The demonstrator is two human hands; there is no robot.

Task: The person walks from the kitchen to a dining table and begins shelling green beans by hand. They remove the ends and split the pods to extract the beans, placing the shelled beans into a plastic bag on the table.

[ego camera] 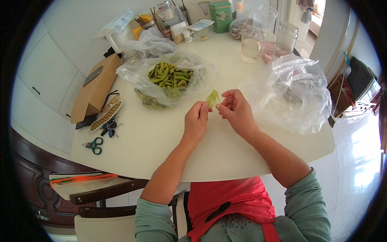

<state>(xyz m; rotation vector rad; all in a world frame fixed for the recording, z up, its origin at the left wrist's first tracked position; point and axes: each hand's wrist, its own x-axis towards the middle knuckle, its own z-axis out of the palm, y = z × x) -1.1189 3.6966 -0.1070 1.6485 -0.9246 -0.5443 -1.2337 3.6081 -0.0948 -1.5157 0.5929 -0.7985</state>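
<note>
Over the table's middle, my left hand (196, 118) pinches a light green bean pod (212, 98) between thumb and fingers. The pod looks flattened and spread, perhaps split. Just to its right is my right hand (237, 110), its thumb and curled index fingertip close to the pod's edge. Whether anything small sits between those fingers cannot be made out. Beyond my left hand, a clear plastic bag (205, 68) lies with its mouth open, full of green soybean pods (170, 75). A second transparent plastic bag (296, 99) spreads beside my right hand; its contents are unclear.
Scissors (94, 145), keys (110, 127) and a cardboard box (95, 84) bearing a phone (93, 75) line the left side. A glass mug (251, 50) of liquid, a glass jar (285, 39) and a green tin (220, 17) stand at the back. A chair (105, 193) adjoins the near edge.
</note>
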